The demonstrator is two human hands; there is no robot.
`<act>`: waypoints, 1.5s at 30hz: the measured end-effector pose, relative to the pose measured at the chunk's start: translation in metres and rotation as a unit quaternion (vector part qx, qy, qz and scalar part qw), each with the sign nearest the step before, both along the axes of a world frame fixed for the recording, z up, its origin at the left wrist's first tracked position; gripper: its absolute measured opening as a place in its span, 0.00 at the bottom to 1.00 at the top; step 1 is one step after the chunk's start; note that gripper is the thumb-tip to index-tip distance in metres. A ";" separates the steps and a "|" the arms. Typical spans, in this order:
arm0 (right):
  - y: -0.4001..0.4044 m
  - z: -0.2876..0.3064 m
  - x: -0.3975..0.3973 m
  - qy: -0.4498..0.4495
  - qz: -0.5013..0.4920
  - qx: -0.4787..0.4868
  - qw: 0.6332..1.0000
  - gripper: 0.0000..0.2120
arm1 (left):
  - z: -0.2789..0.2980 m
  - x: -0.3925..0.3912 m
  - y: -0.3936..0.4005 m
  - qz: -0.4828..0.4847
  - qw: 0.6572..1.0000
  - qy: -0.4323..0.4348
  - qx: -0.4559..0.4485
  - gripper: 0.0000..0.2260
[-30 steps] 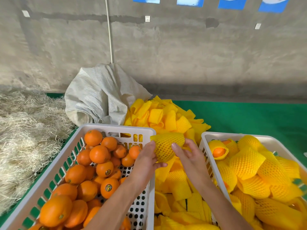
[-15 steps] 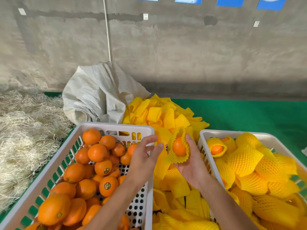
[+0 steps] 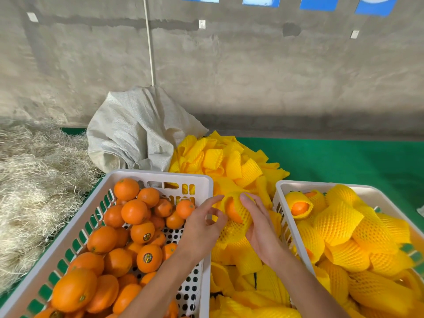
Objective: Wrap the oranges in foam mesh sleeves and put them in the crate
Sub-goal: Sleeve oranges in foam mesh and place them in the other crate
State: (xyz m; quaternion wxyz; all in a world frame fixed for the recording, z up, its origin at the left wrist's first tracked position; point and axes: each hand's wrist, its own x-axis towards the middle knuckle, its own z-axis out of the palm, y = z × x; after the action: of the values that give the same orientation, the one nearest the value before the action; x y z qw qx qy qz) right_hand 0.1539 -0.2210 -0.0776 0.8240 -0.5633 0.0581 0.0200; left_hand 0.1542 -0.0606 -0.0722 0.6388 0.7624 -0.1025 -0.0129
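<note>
Head view: right hand grips a half-sleeved orange in yellow foam mesh, between the two crates. Left hand just beside it, fingers loose, holding nothing. Right crate holds wrapped oranges.

Right hand holding sleeved orange, left hand beside it

left of hands: crate of bare oranges | right: crate of wrapped oranges | beyond: sleeve pile, sack behind it
</note>
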 end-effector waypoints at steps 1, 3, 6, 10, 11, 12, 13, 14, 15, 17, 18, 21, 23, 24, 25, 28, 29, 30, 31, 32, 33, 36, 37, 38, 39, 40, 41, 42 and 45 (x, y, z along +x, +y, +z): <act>0.001 -0.001 0.000 0.008 0.002 -0.005 1.000 0.26 | 0.000 0.001 0.002 0.006 1.000 -0.005 0.018 0.18; 0.002 -0.003 -0.001 0.025 0.008 -0.024 0.999 0.28 | -0.001 0.002 0.004 0.008 0.999 -0.013 0.039 0.16; 0.001 -0.004 0.002 0.023 0.001 -0.031 0.999 0.30 | -0.004 0.005 0.004 0.030 0.999 -0.004 0.017 0.13; -0.002 -0.004 0.001 -0.014 -0.008 -0.040 0.999 0.30 | -0.003 0.005 0.006 0.032 0.998 0.026 -0.044 0.15; -0.001 -0.005 0.000 -0.025 -0.017 -0.050 0.998 0.30 | 0.000 0.005 0.005 0.031 0.998 0.039 -0.047 0.16; 0.000 -0.005 -0.001 -0.038 -0.033 -0.071 0.996 0.31 | 0.002 0.005 0.004 0.038 0.996 0.062 -0.058 0.16; 0.001 -0.005 -0.002 -0.055 -0.052 -0.096 0.992 0.32 | 0.006 0.006 0.001 0.050 0.988 0.110 -0.094 0.15; 0.002 -0.004 -0.004 -0.079 -0.069 -0.119 0.987 0.33 | 0.010 0.007 -0.001 0.054 0.971 0.177 -0.153 0.13; 0.002 -0.003 -0.005 -0.110 -0.079 -0.141 0.981 0.33 | 0.012 0.008 -0.004 0.042 0.945 0.242 -0.215 0.12; 0.002 -0.003 -0.006 -0.168 -0.084 -0.172 0.967 0.35 | 0.013 0.009 -0.004 0.011 0.905 0.313 -0.287 0.18; 0.002 -0.003 -0.005 -0.183 -0.082 -0.182 0.963 0.37 | 0.012 0.008 -0.005 0.000 0.900 0.323 -0.292 0.21; 0.002 -0.004 -0.005 -0.183 -0.064 -0.198 0.961 0.38 | 0.010 0.004 -0.005 -0.012 0.921 0.269 -0.282 0.18; 0.002 -0.006 -0.004 -0.170 -0.044 -0.191 0.966 0.34 | 0.009 0.002 -0.004 0.013 0.932 0.219 -0.288 0.16; 0.001 -0.007 -0.004 -0.167 -0.037 -0.194 0.966 0.31 | 0.007 0.003 -0.004 0.029 0.937 0.195 -0.290 0.14; 0.000 -0.008 -0.003 -0.167 -0.039 -0.205 0.964 0.27 | 0.006 0.003 -0.003 0.043 0.940 0.174 -0.292 0.13; 0.000 -0.011 -0.002 -0.164 -0.072 -0.237 0.955 0.17 | 0.004 0.005 -0.003 0.090 0.944 0.137 -0.286 0.11; 0.000 -0.011 -0.002 -0.155 -0.080 -0.233 0.957 0.16 | 0.004 0.005 -0.004 0.104 0.947 0.132 -0.274 0.10; 0.001 -0.011 -0.001 -0.142 -0.087 -0.222 0.961 0.17 | 0.004 0.005 -0.005 0.113 0.949 0.129 -0.264 0.10; 0.001 -0.010 0.000 -0.125 -0.092 -0.203 0.967 0.21 | 0.003 0.005 -0.006 0.117 0.950 0.127 -0.261 0.10; 0.001 -0.010 0.001 -0.106 -0.096 -0.180 0.973 0.25 | 0.002 0.005 -0.006 0.117 0.947 0.128 -0.269 0.10; 0.001 -0.010 0.003 -0.088 -0.100 -0.158 0.978 0.28 | 0.001 0.004 -0.007 0.109 0.947 0.124 -0.276 0.11; -0.001 -0.012 0.005 -0.093 -0.123 -0.154 0.976 0.26 | -0.001 0.003 -0.007 0.067 0.973 0.051 -0.216 0.09; -0.001 -0.013 0.004 -0.109 -0.126 -0.167 0.972 0.23 | -0.001 0.002 -0.007 0.044 0.980 0.024 -0.192 0.09; 0.000 -0.013 0.002 -0.123 -0.132 -0.184 0.966 0.19 | -0.001 0.001 -0.007 0.026 0.983 0.012 -0.180 0.12; 0.000 -0.013 0.001 -0.138 -0.143 -0.207 0.958 0.16 | -0.001 0.000 -0.007 0.011 0.986 0.008 -0.168 0.15; 0.000 -0.013 -0.001 -0.154 -0.158 -0.236 0.947 0.13 | -0.002 0.000 -0.007 0.004 0.990 0.000 -0.143 0.19; -0.001 -0.012 -0.003 -0.175 -0.173 -0.270 0.931 0.13 | -0.003 -0.001 -0.006 0.005 0.995 -0.014 -0.102 0.23; 0.000 -0.010 -0.005 -0.194 -0.183 -0.305 0.914 0.14 | -0.004 -0.001 -0.006 0.003 0.998 -0.027 -0.057 0.27; 0.002 -0.006 -0.007 -0.210 -0.196 -0.373 0.882 0.14 | -0.005 -0.004 -0.006 -0.015 0.999 -0.033 -0.011 0.31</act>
State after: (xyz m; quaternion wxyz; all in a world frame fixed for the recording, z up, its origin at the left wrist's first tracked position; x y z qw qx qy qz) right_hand 0.1465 -0.2188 -0.0833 0.5333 -0.7970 -0.0043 -0.2836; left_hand 0.1506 -0.0669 -0.0774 0.6435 0.7535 -0.1348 0.0043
